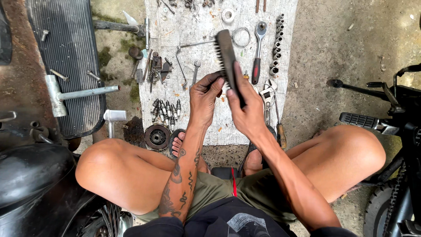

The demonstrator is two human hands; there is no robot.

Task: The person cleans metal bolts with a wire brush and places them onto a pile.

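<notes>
Head view: a wire brush (226, 59) sits at upper centre of the frame, held above a pale cloth (289, 52) spread on the concrete floor. Its long axis runs from upper left to lower right, bristles facing left. The right hand (247, 112) grips the lower end of the dark, flat wooden back, with the index finger extended along it and the remaining fingers curled around the handle. The left hand (204, 97) lies just to the left of the bristles, its fingertips pressed together at the bristle face (whether they pinch a small part there cannot be told). Both hands are equally close to the brush; the right one carries it.

The cloth bears bare steel tools: a ratchet wrench (258, 48) with a red grip, a row of sockets (276, 44), an adjustable spanner (267, 94), and small spark plugs (166, 112) at lower left. A ribbed black footboard (72, 57) occupies the upper left.
</notes>
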